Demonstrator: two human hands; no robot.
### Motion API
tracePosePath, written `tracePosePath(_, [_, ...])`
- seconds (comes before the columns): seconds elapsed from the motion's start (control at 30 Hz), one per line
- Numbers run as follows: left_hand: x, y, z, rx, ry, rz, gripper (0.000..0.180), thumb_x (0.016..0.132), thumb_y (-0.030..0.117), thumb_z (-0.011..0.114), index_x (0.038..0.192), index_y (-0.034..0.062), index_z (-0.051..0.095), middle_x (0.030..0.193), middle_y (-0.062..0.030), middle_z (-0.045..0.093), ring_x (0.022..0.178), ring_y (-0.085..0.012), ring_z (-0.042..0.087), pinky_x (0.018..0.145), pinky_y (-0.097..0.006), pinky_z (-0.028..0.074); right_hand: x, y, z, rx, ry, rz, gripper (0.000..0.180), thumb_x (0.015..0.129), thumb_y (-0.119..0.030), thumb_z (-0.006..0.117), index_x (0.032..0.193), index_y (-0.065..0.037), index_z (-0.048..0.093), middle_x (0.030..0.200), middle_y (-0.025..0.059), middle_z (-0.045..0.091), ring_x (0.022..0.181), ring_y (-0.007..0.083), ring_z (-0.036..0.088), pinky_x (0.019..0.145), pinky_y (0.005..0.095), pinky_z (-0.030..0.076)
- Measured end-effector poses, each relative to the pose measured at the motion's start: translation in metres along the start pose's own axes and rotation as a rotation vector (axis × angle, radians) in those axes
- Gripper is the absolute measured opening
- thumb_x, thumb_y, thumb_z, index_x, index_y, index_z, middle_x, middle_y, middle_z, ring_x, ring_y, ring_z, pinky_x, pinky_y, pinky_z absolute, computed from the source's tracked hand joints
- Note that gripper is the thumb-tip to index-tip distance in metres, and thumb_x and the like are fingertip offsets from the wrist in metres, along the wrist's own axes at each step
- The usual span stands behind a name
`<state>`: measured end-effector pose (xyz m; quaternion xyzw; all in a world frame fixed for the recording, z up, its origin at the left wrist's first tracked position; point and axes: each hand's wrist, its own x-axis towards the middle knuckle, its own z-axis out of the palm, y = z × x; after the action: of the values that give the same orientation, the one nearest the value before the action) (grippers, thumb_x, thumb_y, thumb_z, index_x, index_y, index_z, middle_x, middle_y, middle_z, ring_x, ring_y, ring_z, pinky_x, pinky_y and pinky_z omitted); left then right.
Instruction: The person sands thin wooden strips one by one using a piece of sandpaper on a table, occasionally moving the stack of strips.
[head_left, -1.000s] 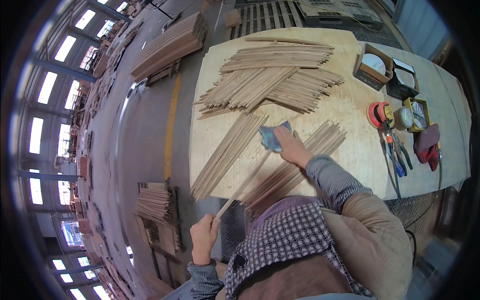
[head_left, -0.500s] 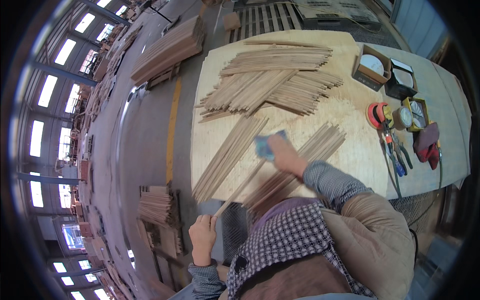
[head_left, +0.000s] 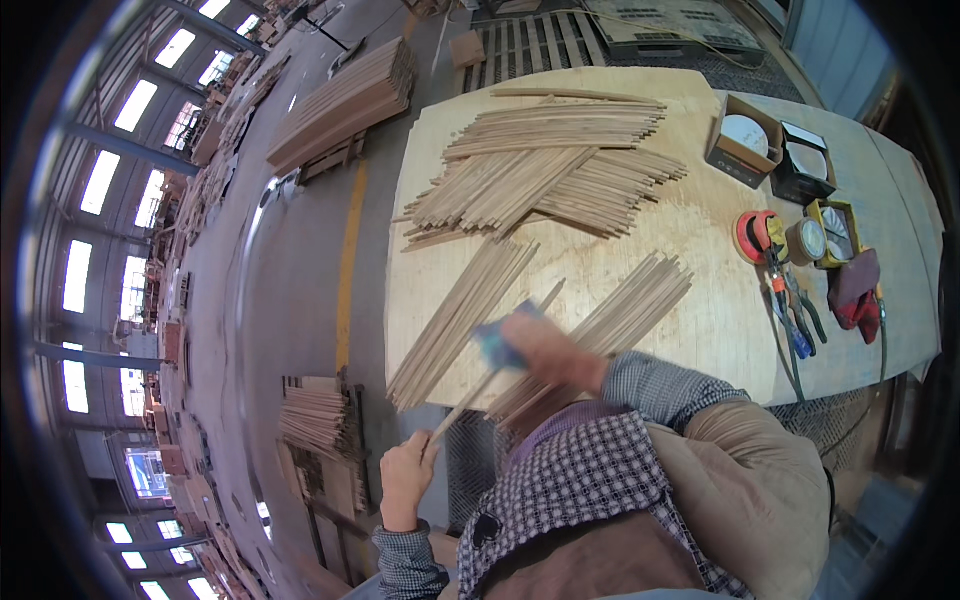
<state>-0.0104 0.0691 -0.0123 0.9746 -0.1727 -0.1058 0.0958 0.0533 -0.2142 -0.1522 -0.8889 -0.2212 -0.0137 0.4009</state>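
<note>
My left hand (head_left: 408, 478), past the table's near edge, is closed around the near end of a thin wooden strip (head_left: 465, 405). The strip slants up and away over the tabletop. Partway along it, my right hand (head_left: 545, 348), smeared by motion, presses a blue-green cloth or pad (head_left: 500, 338) onto the wood; which of the two it is I cannot tell. The strip's far end shows beyond the cloth. On its left lies a bundle of similar strips (head_left: 465, 320), and on its right another bundle (head_left: 625, 310), partly hidden under my right arm.
A crossed pile of strips (head_left: 540, 165) lies at the table's far side. To the right are a red sander (head_left: 757, 235), pliers (head_left: 803, 310), a tin (head_left: 805, 240), dark red gloves (head_left: 855, 290) and open boxes (head_left: 745, 140). Stacked wood (head_left: 322, 420) stands left of the table.
My right hand and the cloth have slid toward me along the strip, uncovering its far end. My left hand keeps its hold in nearly the same place.
</note>
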Motion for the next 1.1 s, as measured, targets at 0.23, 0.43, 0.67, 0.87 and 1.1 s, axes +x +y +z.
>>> tracePosePath(0.23, [-0.007,0.000,0.011,0.113,-0.017,-0.049,0.017,0.086,0.021,0.065,0.093,0.0058,0.063,0.081,-0.0158,0.064,0.072,-0.0364,0.062,0.064,-0.044,0.049,-0.022,0.079,0.012,-0.163,0.369,0.236,0.029,0.084,-0.010,0.059,0.112,-0.008,0.052,0.116,0.0158,0.050,0.110,0.0310,0.050,0.093,0.0417,0.043])
tracePosePath(0.43, [-0.006,-0.008,0.013,0.209,0.033,0.018,0.020,0.091,0.027,0.058,0.090,0.0072,0.062,0.077,-0.0132,0.063,0.065,-0.0360,0.061,0.058,-0.045,0.048,-0.013,0.010,0.042,0.129,0.460,-0.227,0.031,0.078,-0.005,0.061,0.109,-0.005,0.060,0.106,0.0165,0.058,0.098,0.0340,0.057,0.088,0.0404,0.046])
tracePosePath(0.67, [-0.006,0.002,0.004,0.218,-0.023,-0.083,0.019,0.091,0.024,0.057,0.093,0.0057,0.064,0.086,-0.0166,0.066,0.076,-0.0370,0.063,0.066,-0.045,0.049,-0.019,0.081,0.014,-0.140,0.279,0.299,0.040,0.081,-0.012,0.062,0.119,-0.006,0.049,0.110,0.0152,0.054,0.111,0.0326,0.051,0.095,0.0465,0.038])
tracePosePath(0.87, [-0.005,-0.006,0.006,0.138,-0.092,-0.086,0.025,0.092,0.028,0.056,0.089,0.0053,0.065,0.076,-0.0179,0.065,0.072,-0.0389,0.063,0.066,-0.049,0.048,-0.009,-0.034,0.016,0.099,0.083,-0.032,0.023,0.087,-0.018,0.055,0.104,-0.004,0.056,0.108,0.0156,0.056,0.108,0.0271,0.054,0.098,0.0450,0.040])
tracePosePath(1.1, [0.005,-0.003,-0.004,-0.398,-0.237,-0.321,0.023,0.093,0.018,0.054,0.095,-0.0025,0.064,0.058,-0.0133,0.056,0.051,-0.0205,0.057,0.053,-0.033,0.045,-0.013,0.073,0.017,-0.154,0.189,0.299,0.043,0.086,-0.023,0.060,0.123,-0.004,0.047,0.121,0.0194,0.052,0.117,0.0334,0.049,0.100,0.0494,0.037])
